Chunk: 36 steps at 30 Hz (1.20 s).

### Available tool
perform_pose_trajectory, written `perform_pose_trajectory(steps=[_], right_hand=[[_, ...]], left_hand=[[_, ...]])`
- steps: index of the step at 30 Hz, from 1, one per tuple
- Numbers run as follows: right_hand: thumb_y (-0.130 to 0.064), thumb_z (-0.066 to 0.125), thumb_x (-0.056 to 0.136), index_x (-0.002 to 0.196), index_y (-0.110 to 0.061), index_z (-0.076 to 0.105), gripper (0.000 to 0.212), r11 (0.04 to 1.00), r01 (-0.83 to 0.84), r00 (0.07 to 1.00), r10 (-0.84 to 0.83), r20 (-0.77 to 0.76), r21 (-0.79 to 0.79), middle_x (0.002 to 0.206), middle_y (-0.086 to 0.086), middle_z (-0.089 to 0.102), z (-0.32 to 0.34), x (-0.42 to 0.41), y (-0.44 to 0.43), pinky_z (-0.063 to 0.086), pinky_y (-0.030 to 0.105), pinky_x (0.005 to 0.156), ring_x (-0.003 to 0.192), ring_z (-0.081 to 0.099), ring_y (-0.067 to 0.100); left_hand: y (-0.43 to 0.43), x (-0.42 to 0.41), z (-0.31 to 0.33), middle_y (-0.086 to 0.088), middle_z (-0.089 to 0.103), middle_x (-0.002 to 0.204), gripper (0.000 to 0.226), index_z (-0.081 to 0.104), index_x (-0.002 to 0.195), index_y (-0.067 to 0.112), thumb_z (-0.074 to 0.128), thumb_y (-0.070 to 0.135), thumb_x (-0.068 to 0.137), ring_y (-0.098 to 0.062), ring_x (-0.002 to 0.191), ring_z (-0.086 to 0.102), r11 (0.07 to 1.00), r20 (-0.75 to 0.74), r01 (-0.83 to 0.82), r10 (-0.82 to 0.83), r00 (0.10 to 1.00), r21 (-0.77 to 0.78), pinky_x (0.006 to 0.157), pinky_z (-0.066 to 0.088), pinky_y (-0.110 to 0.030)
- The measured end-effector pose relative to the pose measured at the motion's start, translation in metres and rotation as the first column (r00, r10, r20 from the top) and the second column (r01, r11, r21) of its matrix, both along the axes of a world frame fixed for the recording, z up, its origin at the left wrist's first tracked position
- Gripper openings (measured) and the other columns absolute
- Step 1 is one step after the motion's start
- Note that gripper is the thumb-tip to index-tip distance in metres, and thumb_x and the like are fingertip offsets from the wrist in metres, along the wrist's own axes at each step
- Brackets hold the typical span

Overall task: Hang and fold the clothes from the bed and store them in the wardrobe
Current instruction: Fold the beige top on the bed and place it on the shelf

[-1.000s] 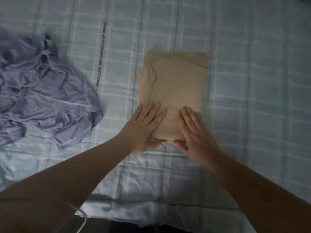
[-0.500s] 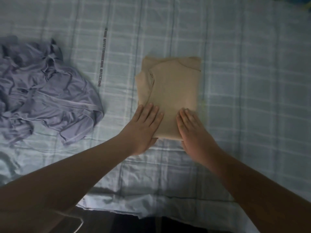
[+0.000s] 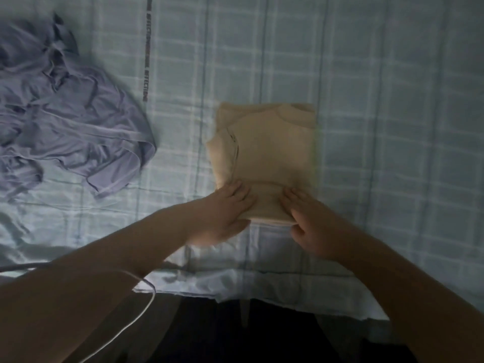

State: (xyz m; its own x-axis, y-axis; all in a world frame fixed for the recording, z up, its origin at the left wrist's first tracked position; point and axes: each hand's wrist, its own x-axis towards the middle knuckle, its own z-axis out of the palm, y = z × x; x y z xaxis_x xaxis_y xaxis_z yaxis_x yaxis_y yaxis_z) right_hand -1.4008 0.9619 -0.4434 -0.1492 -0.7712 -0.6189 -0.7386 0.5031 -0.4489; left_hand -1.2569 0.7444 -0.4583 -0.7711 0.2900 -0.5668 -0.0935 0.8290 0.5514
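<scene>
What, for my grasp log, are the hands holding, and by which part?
The folded beige shirt: left hand and right hand each pinch its near edge.

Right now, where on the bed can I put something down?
The bare sheet right of the folded beige shirt is free, also the strip between it and the crumpled purple garment. Crowded: the shirt's near edge, held by the left hand and right hand.
</scene>
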Motion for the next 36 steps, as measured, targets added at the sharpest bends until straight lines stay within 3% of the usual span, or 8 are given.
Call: perform_pose_trajectory(steps=[4,9,15,22,28,30,33,36], right_hand=[[-0.027,0.048,0.098,0.076,-0.024,0.048,0.022,0.980,0.130,0.986,-0.144,0.084,0.152,0.076,-0.008,0.050,0.037,-0.052,-0.035,0.027,0.030,0.061,0.083,0.057,0.025],[-0.038,0.055,0.095,0.071,-0.022,0.054,0.029,0.925,0.201,0.920,-0.292,0.263,0.323,0.047,-0.013,0.054,0.055,-0.126,-0.089,0.039,0.023,0.057,0.047,0.049,-0.002],[-0.016,0.063,0.090,0.110,-0.007,0.065,0.022,0.592,0.557,0.456,-0.804,0.381,0.583,0.109,0.015,0.068,0.028,-0.165,-0.116,0.048,0.052,0.101,0.100,0.064,0.028],[-0.027,0.065,0.077,0.110,-0.011,0.066,0.037,0.448,0.648,0.151,-0.868,0.473,0.616,0.091,0.011,0.070,0.002,-0.182,-0.096,0.057,0.044,0.075,0.078,0.069,0.024],[-0.051,0.036,0.100,0.103,-0.013,0.066,0.048,0.096,0.917,-0.197,-0.735,0.649,0.387,0.078,0.006,0.068,-0.001,-0.153,-0.071,0.052,0.025,0.058,0.062,0.066,0.016],[-0.040,0.034,0.104,0.121,-0.014,0.061,0.041,0.027,0.992,-0.056,-0.783,0.620,0.123,0.087,0.000,0.070,-0.005,-0.119,-0.066,0.052,0.022,0.061,0.069,0.068,0.007],[-0.056,0.038,0.096,0.111,-0.023,0.059,0.042,0.260,0.917,0.368,-0.843,0.393,-0.301,0.095,-0.001,0.070,-0.016,-0.066,-0.062,0.050,0.032,0.073,0.087,0.067,0.019],[-0.068,0.026,0.092,0.092,-0.026,0.047,0.047,0.338,0.839,0.399,-0.915,0.060,-0.426,0.083,0.001,0.064,-0.029,-0.053,-0.073,0.042,0.035,0.064,0.078,0.061,0.030]], left_hand=[[-0.031,-0.046,0.019,0.015,0.066,0.109,0.029,0.061,0.115,0.037,0.044,0.055,0.099,-0.007,0.096,0.061,0.838,0.508,-0.516,0.371,0.777,0.178,0.087,0.047,-0.022],[-0.088,-0.100,0.025,0.003,0.077,0.092,0.042,0.075,0.099,0.023,0.068,0.060,0.082,-0.008,0.081,0.073,0.581,0.729,-0.741,0.337,0.596,0.337,0.065,0.057,-0.021],[-0.126,-0.107,-0.004,-0.013,0.068,0.123,0.085,0.072,0.116,0.007,0.068,0.077,0.068,-0.029,0.113,0.065,-0.054,0.864,-0.916,0.359,0.353,0.397,0.089,0.056,-0.042],[-0.089,-0.084,-0.023,0.001,0.073,0.109,0.059,0.064,0.111,0.022,0.078,0.058,0.067,-0.019,0.103,0.069,0.306,0.344,-0.852,0.816,0.464,0.424,0.089,0.055,-0.039],[-0.047,-0.090,-0.018,0.010,0.051,0.072,0.015,0.048,0.088,0.023,0.063,0.023,0.089,0.006,0.060,0.051,0.167,-0.070,-0.949,0.986,0.154,0.266,0.051,0.035,-0.008],[-0.033,-0.093,-0.016,0.010,0.049,0.071,0.013,0.044,0.092,0.024,0.056,0.019,0.093,0.010,0.060,0.052,0.079,-0.133,-0.955,0.990,0.042,0.285,0.049,0.035,-0.010],[-0.017,-0.096,-0.016,0.008,0.058,0.085,0.012,0.041,0.106,0.031,0.046,0.028,0.095,-0.002,0.071,0.057,0.024,-0.170,-0.963,0.985,-0.022,0.267,0.058,0.038,-0.023],[-0.007,-0.096,-0.023,-0.004,0.062,0.116,0.036,0.036,0.132,0.027,0.039,0.036,0.098,-0.028,0.096,0.062,0.055,-0.261,-0.985,0.965,0.010,0.166,0.077,0.045,-0.037]])
